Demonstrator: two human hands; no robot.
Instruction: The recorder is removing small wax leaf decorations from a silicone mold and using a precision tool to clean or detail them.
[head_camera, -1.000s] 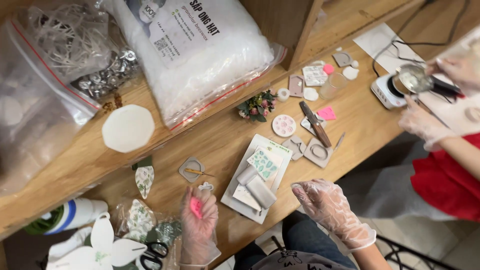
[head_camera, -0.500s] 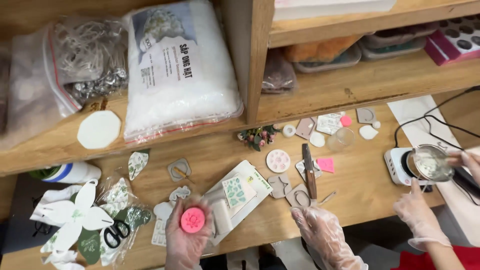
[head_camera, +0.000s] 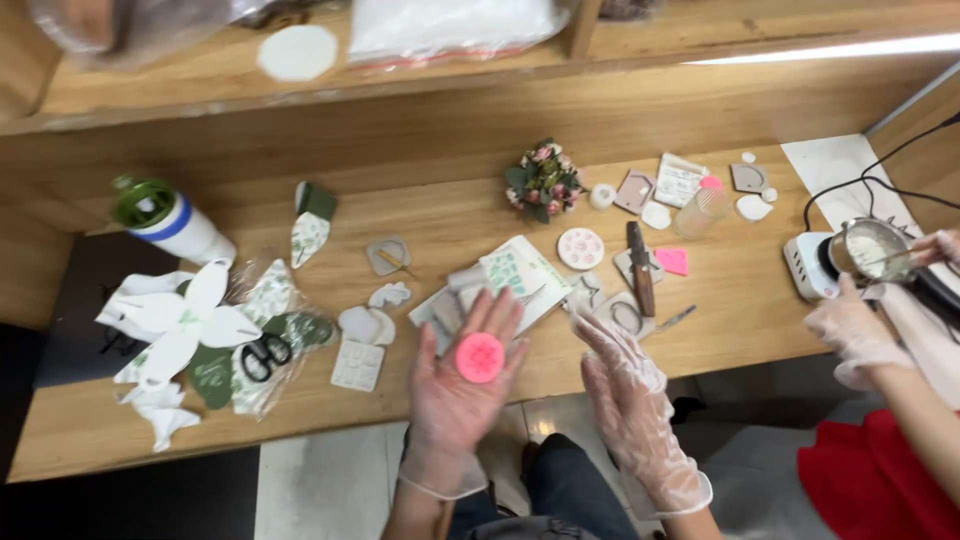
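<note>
My left hand (head_camera: 450, 400) lies palm up over the wooden table's front edge (head_camera: 700, 340), with a round pink mould (head_camera: 480, 357) resting on its fingers. My right hand (head_camera: 625, 385), in a thin clear glove, hovers just to the right of it with fingers spread and nothing in it. Right behind both hands lies a stack of white trays and green-patterned sheets (head_camera: 505, 278). A round white disc with pink dots (head_camera: 581, 248) and a dark-handled tool (head_camera: 640, 268) lie beyond my right hand.
White flower-shaped cut-outs (head_camera: 180, 320), scissors (head_camera: 262, 355) and a green-capped bottle (head_camera: 165, 215) are at the left. A small bouquet (head_camera: 545, 180) and small moulds sit at the back. At the right another person's gloved hand (head_camera: 850, 325) steadies a pot (head_camera: 872, 248) on a white heater (head_camera: 810, 268).
My view has tilted down and the shelf has slid up out of sight. My left hand opened flat with the pink mould, and my right hand came up beside it.
</note>
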